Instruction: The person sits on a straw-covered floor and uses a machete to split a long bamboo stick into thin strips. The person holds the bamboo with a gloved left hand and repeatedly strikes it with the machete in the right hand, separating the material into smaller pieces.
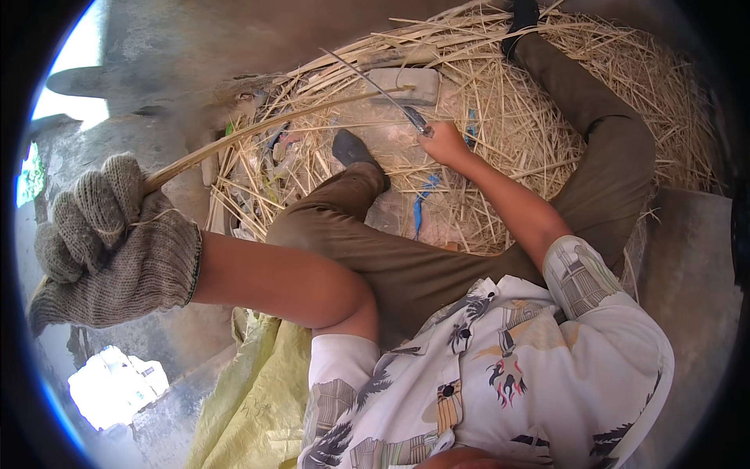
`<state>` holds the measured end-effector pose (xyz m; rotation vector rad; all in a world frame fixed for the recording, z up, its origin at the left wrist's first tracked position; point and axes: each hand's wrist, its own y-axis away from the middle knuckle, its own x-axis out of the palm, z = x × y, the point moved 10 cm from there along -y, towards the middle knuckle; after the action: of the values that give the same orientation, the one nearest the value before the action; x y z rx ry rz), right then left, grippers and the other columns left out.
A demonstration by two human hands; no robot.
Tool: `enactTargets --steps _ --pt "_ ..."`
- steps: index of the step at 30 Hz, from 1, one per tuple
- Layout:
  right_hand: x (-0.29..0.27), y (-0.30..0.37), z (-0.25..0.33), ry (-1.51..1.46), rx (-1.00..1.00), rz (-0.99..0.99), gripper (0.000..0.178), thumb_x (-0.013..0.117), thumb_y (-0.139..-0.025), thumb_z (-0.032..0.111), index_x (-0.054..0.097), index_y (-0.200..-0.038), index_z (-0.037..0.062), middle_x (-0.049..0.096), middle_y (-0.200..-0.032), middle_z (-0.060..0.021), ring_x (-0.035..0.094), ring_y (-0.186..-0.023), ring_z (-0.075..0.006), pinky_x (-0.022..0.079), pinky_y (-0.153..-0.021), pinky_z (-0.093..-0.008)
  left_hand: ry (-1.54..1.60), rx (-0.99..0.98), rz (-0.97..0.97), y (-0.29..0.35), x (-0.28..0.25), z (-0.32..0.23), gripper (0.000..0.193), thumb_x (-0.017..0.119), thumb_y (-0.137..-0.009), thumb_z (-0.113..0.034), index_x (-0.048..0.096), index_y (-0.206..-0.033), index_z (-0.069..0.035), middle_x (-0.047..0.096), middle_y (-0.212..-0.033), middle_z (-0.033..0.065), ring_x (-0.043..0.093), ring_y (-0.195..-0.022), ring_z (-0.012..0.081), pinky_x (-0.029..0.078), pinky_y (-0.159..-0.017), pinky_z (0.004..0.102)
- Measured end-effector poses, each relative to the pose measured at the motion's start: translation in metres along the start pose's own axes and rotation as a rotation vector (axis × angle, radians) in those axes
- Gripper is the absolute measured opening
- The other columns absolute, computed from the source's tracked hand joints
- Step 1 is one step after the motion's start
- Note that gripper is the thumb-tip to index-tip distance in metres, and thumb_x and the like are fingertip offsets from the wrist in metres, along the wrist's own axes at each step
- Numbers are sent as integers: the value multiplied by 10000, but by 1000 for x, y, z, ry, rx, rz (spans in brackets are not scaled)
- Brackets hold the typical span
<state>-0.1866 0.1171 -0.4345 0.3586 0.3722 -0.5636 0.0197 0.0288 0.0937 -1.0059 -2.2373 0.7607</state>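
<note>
My left hand [117,242], in a grey knitted glove, is raised at the left with its fingers closed round a long bamboo strip [258,127]. The strip slants up and right, its thin far end over a grey stone block [422,78]. Bare and closed, my right hand [448,145] grips the dark handle of a knife [367,80] near the middle. Its long narrow blade points up and left and crosses the strip near the far end. Whether blade and strip touch, I cannot tell.
Pale bamboo shavings [508,141] cover much of the ground round my outstretched legs [344,234]. A blue plastic strip [422,205] lies between them. At my left side is a yellow-green sack [258,391]. Longer split strips [437,37] lie beyond the block.
</note>
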Motion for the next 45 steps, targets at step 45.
enactTargets --steps 45 --pt "-57 11 60 69 -71 -36 318 641 -780 286 706 -895 -3 699 -901 -239 685 -842 -402 542 -750 -467 294 72 242 29 69 12 561 620 -841 -648 439 -535 -214 408 -445 -77 337 -374 59 262 -382 224"
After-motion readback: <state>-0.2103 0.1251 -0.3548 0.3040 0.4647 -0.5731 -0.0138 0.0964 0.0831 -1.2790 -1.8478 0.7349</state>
